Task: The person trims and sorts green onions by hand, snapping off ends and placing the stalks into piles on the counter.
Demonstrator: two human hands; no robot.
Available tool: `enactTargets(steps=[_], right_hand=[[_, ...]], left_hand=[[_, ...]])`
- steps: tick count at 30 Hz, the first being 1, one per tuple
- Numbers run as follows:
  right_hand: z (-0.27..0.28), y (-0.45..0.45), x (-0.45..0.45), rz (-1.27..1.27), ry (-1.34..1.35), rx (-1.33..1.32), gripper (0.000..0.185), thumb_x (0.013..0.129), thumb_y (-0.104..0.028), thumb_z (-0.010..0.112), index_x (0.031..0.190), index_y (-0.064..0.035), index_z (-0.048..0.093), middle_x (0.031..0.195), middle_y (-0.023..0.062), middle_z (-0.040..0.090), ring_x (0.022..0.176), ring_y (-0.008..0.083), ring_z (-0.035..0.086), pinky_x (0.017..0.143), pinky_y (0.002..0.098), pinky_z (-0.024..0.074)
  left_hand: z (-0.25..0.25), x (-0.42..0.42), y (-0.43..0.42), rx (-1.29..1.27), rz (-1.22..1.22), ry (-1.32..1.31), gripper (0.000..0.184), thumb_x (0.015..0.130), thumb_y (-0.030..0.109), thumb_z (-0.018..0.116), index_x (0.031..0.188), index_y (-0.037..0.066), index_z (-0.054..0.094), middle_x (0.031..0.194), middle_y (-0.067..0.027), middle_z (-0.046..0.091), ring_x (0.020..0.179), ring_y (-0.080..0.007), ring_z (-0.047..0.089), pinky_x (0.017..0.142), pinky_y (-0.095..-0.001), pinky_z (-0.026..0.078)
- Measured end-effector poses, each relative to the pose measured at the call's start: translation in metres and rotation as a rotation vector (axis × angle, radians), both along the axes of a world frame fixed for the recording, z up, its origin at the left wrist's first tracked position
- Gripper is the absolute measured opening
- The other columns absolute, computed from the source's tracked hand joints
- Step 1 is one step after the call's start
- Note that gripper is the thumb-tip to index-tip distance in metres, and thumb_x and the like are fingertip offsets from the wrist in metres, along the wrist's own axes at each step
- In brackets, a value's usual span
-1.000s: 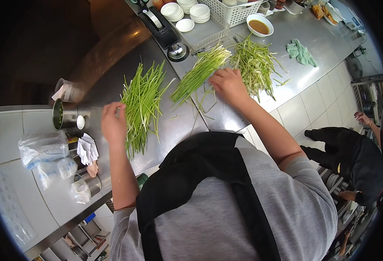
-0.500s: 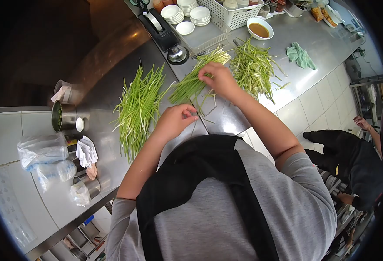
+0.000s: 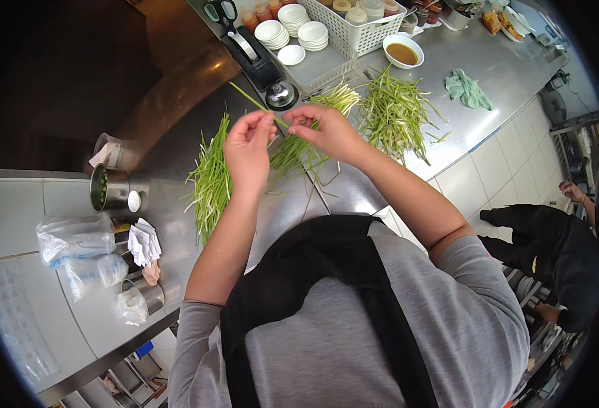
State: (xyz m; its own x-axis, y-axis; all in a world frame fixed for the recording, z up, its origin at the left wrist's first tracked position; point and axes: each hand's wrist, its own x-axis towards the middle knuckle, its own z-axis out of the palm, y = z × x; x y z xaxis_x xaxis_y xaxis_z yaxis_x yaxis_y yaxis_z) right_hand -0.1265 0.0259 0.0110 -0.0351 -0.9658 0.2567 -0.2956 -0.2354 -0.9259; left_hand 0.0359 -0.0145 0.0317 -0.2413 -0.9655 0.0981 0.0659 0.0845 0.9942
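Note:
A thin green stalk [image 3: 248, 96] is pinched in my left hand [image 3: 250, 146], its upper part slanting up and left past the fingers. Close on the right, my right hand [image 3: 326, 132] has its fingertips together at the stalk's lower end. Beneath my left hand lies a loose pile of green stalks [image 3: 211, 180]. A neater bunch with pale ends [image 3: 337, 96] rests partly under my right hand. Farther right is a pile of paler, tangled stalks [image 3: 396, 112].
Behind are a bell [image 3: 281, 95], a tape dispenser [image 3: 252, 58], stacked white dishes [image 3: 313, 34], a white basket [image 3: 360, 34] and a bowl of brown liquid [image 3: 403, 52]. A green cloth [image 3: 468, 89] lies right. Metal pots [image 3: 112, 188] stand left. Another person [image 3: 558, 251] is at far right.
Both hands have moved up and come together over the bunch. A single stalk is now held up between them. The view has shifted slightly.

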Motion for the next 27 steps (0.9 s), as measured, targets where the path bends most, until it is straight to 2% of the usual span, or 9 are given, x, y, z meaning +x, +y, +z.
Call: enactTargets(steps=[7, 10, 13, 15, 16, 18, 21, 25, 27], right_hand=[[-0.019, 0.015, -0.004, 0.056, 0.015, 0.091, 0.021, 0.081, -0.014, 0.069, 0.100, -0.0068, 0.066, 0.073, 0.0015, 0.057, 0.064, 0.0103, 0.049, 0.061, 0.0258, 0.0448], [-0.018, 0.016, -0.002, -0.093, -0.108, 0.141, 0.016, 0.081, -0.016, 0.069, 0.094, -0.0072, 0.067, 0.073, 0.0008, 0.054, 0.062, 0.0110, 0.048, 0.060, 0.0262, 0.0441], [-0.016, 0.015, 0.000, -0.134, -0.001, 0.029, 0.016, 0.081, -0.017, 0.069, 0.093, -0.0079, 0.064, 0.078, 0.0020, 0.054, 0.065, 0.0121, 0.049, 0.062, 0.0270, 0.0447], [-0.025, 0.010, 0.002, -0.046, 0.278, -0.251, 0.027, 0.083, -0.016, 0.068, 0.106, -0.0084, 0.059, 0.085, 0.0018, 0.053, 0.073, 0.0116, 0.048, 0.066, 0.0253, 0.0427], [-0.028, 0.010, 0.002, -0.048, 0.277, -0.252, 0.027, 0.083, -0.016, 0.068, 0.106, -0.0084, 0.059, 0.085, 0.0018, 0.053, 0.073, 0.0116, 0.048, 0.066, 0.0253, 0.0427], [-0.025, 0.009, 0.006, 0.078, 0.094, -0.099, 0.028, 0.082, -0.018, 0.069, 0.106, -0.0082, 0.060, 0.087, 0.0062, 0.055, 0.071, 0.0147, 0.051, 0.065, 0.0285, 0.0450], [-0.011, 0.015, 0.010, 0.007, -0.061, 0.049, 0.025, 0.083, -0.020, 0.068, 0.103, -0.0064, 0.062, 0.087, 0.0072, 0.056, 0.071, 0.0193, 0.054, 0.066, 0.0307, 0.0453], [-0.006, 0.009, 0.012, -0.016, -0.068, 0.077, 0.025, 0.083, -0.020, 0.067, 0.103, -0.0049, 0.063, 0.079, 0.0059, 0.058, 0.068, 0.0197, 0.054, 0.065, 0.0312, 0.0453], [-0.007, 0.006, 0.014, 0.034, 0.089, -0.018, 0.024, 0.084, -0.020, 0.066, 0.101, -0.0037, 0.063, 0.071, 0.0036, 0.057, 0.065, 0.0155, 0.054, 0.061, 0.0293, 0.0449]], left_hand=[[0.013, 0.011, -0.003, 0.154, 0.086, 0.296, 0.012, 0.092, 0.012, 0.059, 0.098, 0.002, 0.060, 0.087, -0.0016, 0.060, 0.076, -0.0074, 0.057, 0.070, -0.0191, 0.049], [0.017, 0.014, -0.003, 0.200, 0.051, 0.380, 0.013, 0.092, 0.013, 0.057, 0.099, 0.002, 0.059, 0.087, -0.0023, 0.060, 0.078, -0.0081, 0.057, 0.071, -0.0196, 0.049], [0.022, 0.016, -0.002, 0.222, 0.011, 0.417, 0.015, 0.093, 0.014, 0.056, 0.102, 0.002, 0.058, 0.088, -0.0027, 0.059, 0.080, -0.0081, 0.057, 0.073, -0.0200, 0.049], [0.027, 0.015, 0.001, 0.226, -0.014, 0.431, 0.015, 0.093, 0.014, 0.056, 0.103, 0.002, 0.057, 0.088, -0.0027, 0.059, 0.080, -0.0079, 0.057, 0.074, -0.0200, 0.049], [0.029, 0.015, 0.001, 0.223, -0.002, 0.450, 0.014, 0.093, 0.015, 0.057, 0.100, 0.003, 0.058, 0.087, -0.0024, 0.060, 0.079, -0.0080, 0.057, 0.072, -0.0200, 0.049], [0.030, 0.016, 0.000, 0.217, 0.013, 0.469, 0.013, 0.092, 0.015, 0.058, 0.097, 0.004, 0.059, 0.086, -0.0020, 0.060, 0.078, -0.0081, 0.058, 0.071, -0.0201, 0.049], [0.022, 0.023, -0.001, 0.255, 0.027, 0.498, 0.013, 0.092, 0.016, 0.058, 0.098, 0.004, 0.059, 0.087, -0.0020, 0.060, 0.079, -0.0083, 0.057, 0.072, -0.0202, 0.050], [0.016, 0.024, 0.002, 0.331, -0.006, 0.519, 0.014, 0.092, 0.016, 0.058, 0.100, 0.005, 0.058, 0.088, -0.0019, 0.060, 0.080, -0.0087, 0.058, 0.073, -0.0202, 0.050], [0.011, 0.024, 0.001, 0.347, -0.022, 0.522, 0.014, 0.092, 0.016, 0.058, 0.101, 0.005, 0.058, 0.088, -0.0020, 0.060, 0.080, -0.0089, 0.058, 0.073, -0.0202, 0.050]])
